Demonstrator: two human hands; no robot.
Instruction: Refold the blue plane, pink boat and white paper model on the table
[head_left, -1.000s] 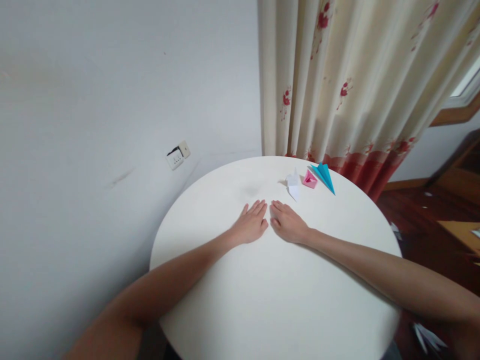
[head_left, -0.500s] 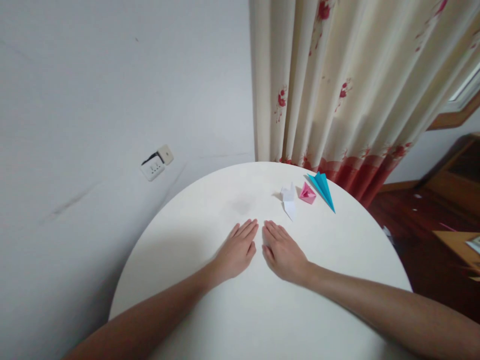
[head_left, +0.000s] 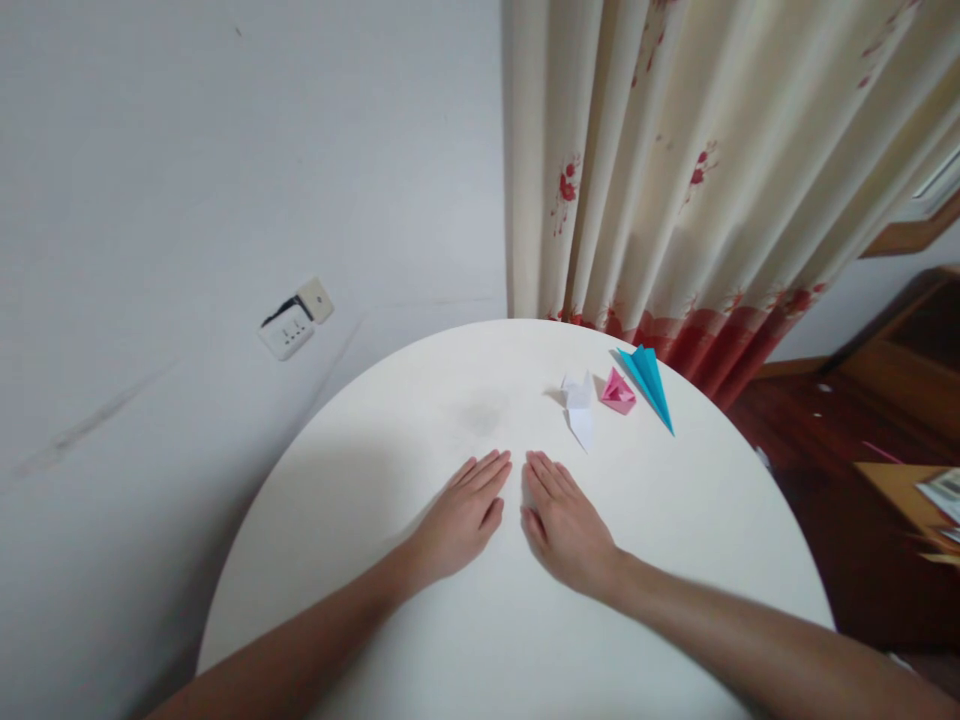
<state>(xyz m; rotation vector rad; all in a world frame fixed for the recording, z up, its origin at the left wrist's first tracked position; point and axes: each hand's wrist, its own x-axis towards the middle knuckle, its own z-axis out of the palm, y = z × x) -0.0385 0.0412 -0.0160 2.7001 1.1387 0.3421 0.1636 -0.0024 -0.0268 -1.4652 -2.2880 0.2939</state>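
My left hand (head_left: 461, 515) lies palm down on the round white table (head_left: 360, 430), fingers stretched out and pointing away from me. Just beside it, a narrow gap apart, my right hand (head_left: 566, 525) rests flat in the same way. Neither hand holds anything. Beyond the right hand's fingertips is a folded white paper figure (head_left: 577, 405). To the right of that sits a small pink folded paper piece (head_left: 618, 392). A blue paper plane (head_left: 651, 385) lies farthest right, close to the table's far edge.
A pale wall (head_left: 225, 180) with a power socket (head_left: 287, 332) runs along the left. Behind the table hangs a cream curtain (head_left: 630, 170) with red flowers. At the right are a dark red floor (head_left: 810, 500) and a wooden surface (head_left: 892, 490) with papers.
The camera view has shifted slightly, so the table and wall sit a little differently. Both hands stay flat on the table, and the paper pieces keep their places.
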